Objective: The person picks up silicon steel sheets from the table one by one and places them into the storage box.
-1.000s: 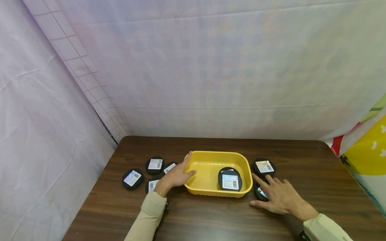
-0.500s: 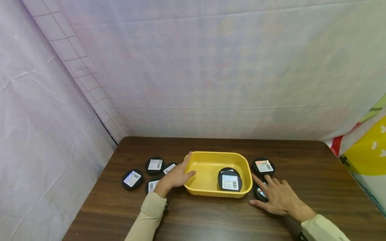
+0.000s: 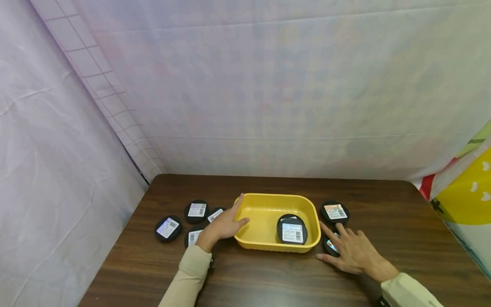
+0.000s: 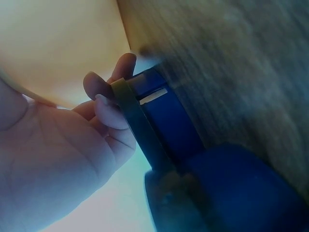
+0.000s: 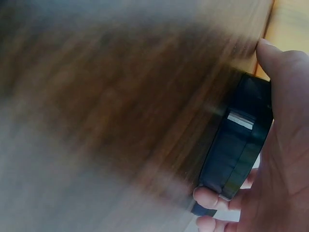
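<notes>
My left hand [image 3: 226, 222] lies at the left side of a yellow plastic basket [image 3: 251, 245], thumb and forefinger spread over its rim. In the left wrist view, its other fingers [image 4: 108, 113] are bent beside the edge of a flat round black container [image 4: 169, 118]. To the basket's right, my right hand [image 3: 354, 250] is spread over another flat black container [image 3: 330, 246] with a shiny label, partly hiding it. In the right wrist view, that container [image 5: 236, 140] stands between thumb and fingers, fingertips at one end, the thumb seemingly apart.
Inside the basket, two labelled black containers [image 3: 292, 233] overlap at the right end. Several more [image 3: 167, 229] lie left of it, some partly under my left hand. Another black container [image 3: 335, 212] is behind my right hand. A white curtain [image 3: 268, 106] hangs behind the brown table [image 3: 268, 281].
Over the last second my right hand has shifted very slightly left; my left hand, the basket and the containers look the same.
</notes>
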A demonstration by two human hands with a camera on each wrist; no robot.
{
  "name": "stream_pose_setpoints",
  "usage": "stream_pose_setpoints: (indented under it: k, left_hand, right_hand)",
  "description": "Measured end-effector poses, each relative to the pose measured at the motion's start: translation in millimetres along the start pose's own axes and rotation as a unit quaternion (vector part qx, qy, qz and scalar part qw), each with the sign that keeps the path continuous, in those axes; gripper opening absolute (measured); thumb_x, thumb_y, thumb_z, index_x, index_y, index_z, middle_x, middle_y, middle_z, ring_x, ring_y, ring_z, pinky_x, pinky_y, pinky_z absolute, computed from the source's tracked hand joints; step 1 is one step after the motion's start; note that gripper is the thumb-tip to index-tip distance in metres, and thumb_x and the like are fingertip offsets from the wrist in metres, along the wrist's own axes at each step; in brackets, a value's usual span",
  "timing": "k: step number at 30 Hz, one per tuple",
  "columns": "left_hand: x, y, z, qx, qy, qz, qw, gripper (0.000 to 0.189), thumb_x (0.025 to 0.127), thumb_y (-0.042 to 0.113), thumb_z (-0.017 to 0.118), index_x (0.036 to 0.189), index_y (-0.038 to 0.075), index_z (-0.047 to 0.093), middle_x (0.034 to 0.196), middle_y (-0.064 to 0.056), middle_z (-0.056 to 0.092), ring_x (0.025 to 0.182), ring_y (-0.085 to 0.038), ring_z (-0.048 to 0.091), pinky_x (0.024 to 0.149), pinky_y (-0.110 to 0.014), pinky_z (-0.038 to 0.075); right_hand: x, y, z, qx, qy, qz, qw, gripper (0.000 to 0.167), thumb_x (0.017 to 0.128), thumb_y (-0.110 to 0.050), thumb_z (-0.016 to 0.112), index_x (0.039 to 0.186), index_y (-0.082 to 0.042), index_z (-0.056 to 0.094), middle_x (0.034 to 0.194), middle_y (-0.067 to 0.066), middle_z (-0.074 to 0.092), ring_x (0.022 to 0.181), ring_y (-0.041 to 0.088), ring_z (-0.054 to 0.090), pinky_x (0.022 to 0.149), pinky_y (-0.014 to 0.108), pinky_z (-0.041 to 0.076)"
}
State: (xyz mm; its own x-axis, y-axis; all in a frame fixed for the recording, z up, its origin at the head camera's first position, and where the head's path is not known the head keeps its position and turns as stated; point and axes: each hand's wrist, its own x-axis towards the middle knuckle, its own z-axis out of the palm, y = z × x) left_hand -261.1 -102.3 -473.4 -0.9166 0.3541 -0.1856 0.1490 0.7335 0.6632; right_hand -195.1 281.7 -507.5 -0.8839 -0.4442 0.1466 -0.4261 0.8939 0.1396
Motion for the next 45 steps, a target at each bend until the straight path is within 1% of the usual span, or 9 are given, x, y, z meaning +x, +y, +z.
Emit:
stream_pose_setpoints:
  k: [6, 11, 18, 32, 38, 45]
  left_hand:
    - [-0.2, 0.2, -0.5, -0.002, 0.000, 0.000, 1.0000, 0.078, 0.101, 0.042, 0.053, 0.160, 0.031, 0.003, 0.159, -0.015, 0.031, 0.135, -0.031, 0.045, 0.111, -0.052, 0.035]
    - [0.0, -0.7, -0.1, -0.002, -0.001, 0.003, 1.0000, 0.078, 0.101, 0.042, 0.053, 0.161, 0.029, 0.003, 0.160, -0.015, 0.030, 0.136, -0.031, 0.044, 0.111, -0.052, 0.035]
    - [0.4, -0.2, 0.4, 0.003, 0.002, 0.000, 1.0000, 0.079, 0.101, 0.042, 0.053, 0.160, 0.031, 0.003, 0.160, -0.013, 0.030, 0.136, -0.030, 0.045, 0.111, -0.052, 0.034]
    - [0.5, 0.5, -0.2, 0.004, 0.000, -0.010, 0.9999, 0.079, 0.101, 0.044, 0.053, 0.160, 0.033, 0.002, 0.160, -0.013, 0.031, 0.136, -0.030, 0.045, 0.111, -0.052, 0.035]
    - [0.9, 1.1, -0.2, 0.004, -0.001, -0.017, 0.9999, 0.079, 0.101, 0.044, 0.053, 0.160, 0.034, 0.002, 0.160, -0.012, 0.030, 0.137, -0.030, 0.044, 0.112, -0.052, 0.034]
    - [0.1, 1.4, -0.1, 0.004, -0.001, -0.015, 0.9999, 0.078, 0.101, 0.043, 0.053, 0.160, 0.033, 0.002, 0.160, -0.013, 0.029, 0.137, -0.030, 0.043, 0.112, -0.051, 0.033]
  right_hand:
    - [0.4, 0.3, 2.0, 0.004, -0.006, -0.002, 1.0000, 0.090, 0.084, -0.079, 0.050, 0.151, -0.019, 0.040, 0.101, 0.012, 0.054, 0.072, 0.024, 0.060, 0.064, 0.047, 0.046]
    - [0.2, 0.7, 3.7, 0.005, -0.013, 0.000, 0.9999, 0.089, 0.086, -0.077, 0.049, 0.152, -0.019, 0.038, 0.100, 0.012, 0.054, 0.071, 0.023, 0.059, 0.065, 0.046, 0.046]
    - [0.6, 1.0, 3.4, 0.009, -0.011, 0.002, 0.9999, 0.088, 0.086, -0.077, 0.049, 0.152, -0.018, 0.039, 0.100, 0.012, 0.053, 0.071, 0.023, 0.060, 0.066, 0.047, 0.045]
    - [0.9, 0.7, 1.7, 0.021, -0.005, -0.001, 0.9998, 0.088, 0.086, -0.075, 0.052, 0.151, -0.017, 0.041, 0.097, 0.011, 0.052, 0.068, 0.022, 0.057, 0.065, 0.045, 0.045]
    - [1.5, 0.7, 1.5, 0.018, -0.006, -0.001, 0.9998, 0.085, 0.087, -0.073, 0.052, 0.151, -0.017, 0.041, 0.097, 0.012, 0.053, 0.069, 0.022, 0.058, 0.066, 0.046, 0.045]
    - [0.8, -0.4, 0.8, 0.016, 0.002, 0.001, 0.9999, 0.083, 0.088, -0.071, 0.053, 0.150, -0.016, 0.043, 0.096, 0.011, 0.053, 0.067, 0.022, 0.057, 0.064, 0.043, 0.044]
